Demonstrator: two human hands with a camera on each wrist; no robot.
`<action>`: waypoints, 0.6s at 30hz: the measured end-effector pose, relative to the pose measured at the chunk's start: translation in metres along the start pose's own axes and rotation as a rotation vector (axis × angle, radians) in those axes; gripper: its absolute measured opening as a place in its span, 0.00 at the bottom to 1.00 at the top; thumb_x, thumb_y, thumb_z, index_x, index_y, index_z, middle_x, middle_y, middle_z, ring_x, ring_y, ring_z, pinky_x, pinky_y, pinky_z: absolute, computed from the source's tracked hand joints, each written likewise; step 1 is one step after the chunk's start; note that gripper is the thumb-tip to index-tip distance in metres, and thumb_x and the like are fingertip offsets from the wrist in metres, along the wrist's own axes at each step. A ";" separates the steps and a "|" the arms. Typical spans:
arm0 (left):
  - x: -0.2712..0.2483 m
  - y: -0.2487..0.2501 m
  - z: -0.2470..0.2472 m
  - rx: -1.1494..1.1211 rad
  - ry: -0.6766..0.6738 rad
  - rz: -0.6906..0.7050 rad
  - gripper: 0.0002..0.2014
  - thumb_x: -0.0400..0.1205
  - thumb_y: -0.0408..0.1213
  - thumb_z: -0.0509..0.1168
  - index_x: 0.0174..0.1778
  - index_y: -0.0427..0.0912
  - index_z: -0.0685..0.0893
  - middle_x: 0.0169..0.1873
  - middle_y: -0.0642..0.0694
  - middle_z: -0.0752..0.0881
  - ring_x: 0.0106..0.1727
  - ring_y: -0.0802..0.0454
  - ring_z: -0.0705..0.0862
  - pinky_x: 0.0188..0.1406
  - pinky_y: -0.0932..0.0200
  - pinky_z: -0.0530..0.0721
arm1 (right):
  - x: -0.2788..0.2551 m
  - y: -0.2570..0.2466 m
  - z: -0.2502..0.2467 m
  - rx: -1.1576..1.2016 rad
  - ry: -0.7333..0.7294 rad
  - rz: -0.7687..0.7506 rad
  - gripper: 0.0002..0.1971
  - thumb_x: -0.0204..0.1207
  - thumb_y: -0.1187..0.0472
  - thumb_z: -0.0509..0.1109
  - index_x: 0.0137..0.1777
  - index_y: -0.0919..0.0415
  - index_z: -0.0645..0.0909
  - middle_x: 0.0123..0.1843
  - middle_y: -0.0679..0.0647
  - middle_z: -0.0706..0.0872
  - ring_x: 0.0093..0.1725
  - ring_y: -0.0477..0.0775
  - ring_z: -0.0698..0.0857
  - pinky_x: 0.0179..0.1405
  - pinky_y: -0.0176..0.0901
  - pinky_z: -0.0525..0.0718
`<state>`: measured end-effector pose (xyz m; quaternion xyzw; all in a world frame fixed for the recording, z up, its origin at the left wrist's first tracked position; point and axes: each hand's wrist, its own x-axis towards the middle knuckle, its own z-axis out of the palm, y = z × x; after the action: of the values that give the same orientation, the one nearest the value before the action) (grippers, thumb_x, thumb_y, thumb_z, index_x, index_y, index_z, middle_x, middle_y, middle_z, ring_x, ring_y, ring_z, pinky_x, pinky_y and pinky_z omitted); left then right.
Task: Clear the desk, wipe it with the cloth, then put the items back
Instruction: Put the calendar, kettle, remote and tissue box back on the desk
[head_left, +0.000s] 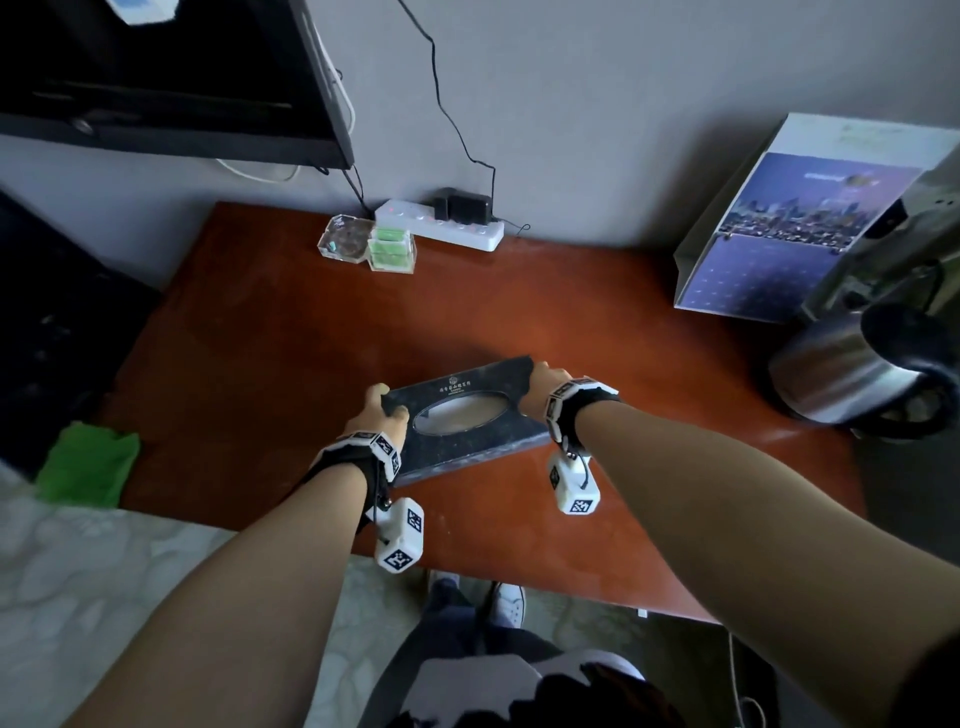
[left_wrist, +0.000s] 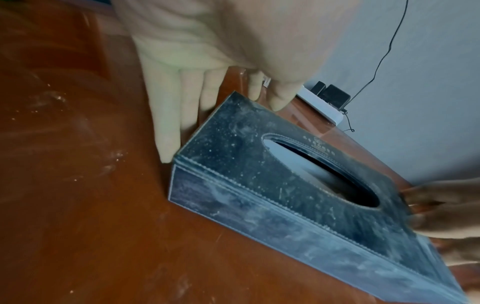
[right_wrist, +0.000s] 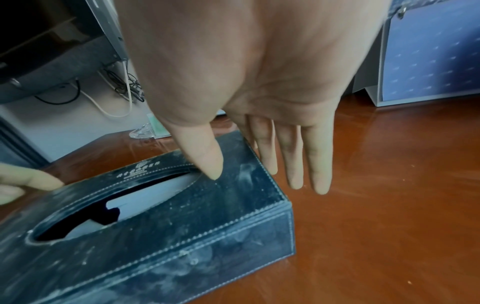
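A dusty dark leather tissue box (head_left: 483, 447) (left_wrist: 259, 185) (right_wrist: 182, 226) lies on the red-brown desk (head_left: 571, 322), near its front middle. My left hand (head_left: 382, 410) (left_wrist: 194, 72) is at its left end, straight fingers down along the end face and thumb tip on the top. At the other end, my right hand (head_left: 543, 382) (right_wrist: 259, 82) lies the same way, fingers straight beside the end face, thumb on the top by the oval opening. The box looks to be resting on the desk. The green cloth (head_left: 88, 465) lies crumpled off the desk's left front corner.
At the back by the wall are a white power strip (head_left: 441, 226) with black plugs and clear acrylic holders (head_left: 369, 244). A steel kettle (head_left: 852, 364) and a blue calendar stand (head_left: 779, 239) occupy the right side. A dark TV (head_left: 156, 78) hangs at upper left.
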<state>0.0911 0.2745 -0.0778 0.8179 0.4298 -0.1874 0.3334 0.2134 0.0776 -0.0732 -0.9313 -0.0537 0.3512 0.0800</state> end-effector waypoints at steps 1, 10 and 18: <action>-0.001 0.000 -0.001 -0.004 -0.004 -0.012 0.20 0.86 0.49 0.56 0.75 0.55 0.65 0.60 0.35 0.82 0.53 0.35 0.84 0.54 0.46 0.80 | 0.002 -0.001 0.001 0.012 0.007 0.002 0.31 0.75 0.52 0.69 0.75 0.66 0.66 0.66 0.65 0.81 0.62 0.68 0.83 0.55 0.53 0.83; -0.001 0.008 0.011 -0.217 -0.015 -0.158 0.28 0.85 0.51 0.58 0.80 0.49 0.59 0.68 0.32 0.77 0.66 0.31 0.78 0.68 0.38 0.73 | 0.003 -0.004 0.009 0.223 0.024 0.076 0.28 0.75 0.57 0.67 0.72 0.62 0.63 0.53 0.61 0.77 0.51 0.65 0.80 0.48 0.51 0.81; -0.005 0.014 0.006 -0.235 -0.017 -0.201 0.23 0.84 0.50 0.55 0.73 0.46 0.62 0.66 0.33 0.74 0.65 0.34 0.75 0.62 0.43 0.68 | -0.009 -0.007 0.015 0.235 0.095 0.075 0.26 0.71 0.54 0.65 0.68 0.62 0.66 0.57 0.62 0.83 0.54 0.67 0.84 0.48 0.53 0.83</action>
<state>0.0997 0.2623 -0.0738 0.7244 0.5256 -0.1753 0.4102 0.1964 0.0851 -0.0774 -0.9325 0.0264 0.3134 0.1776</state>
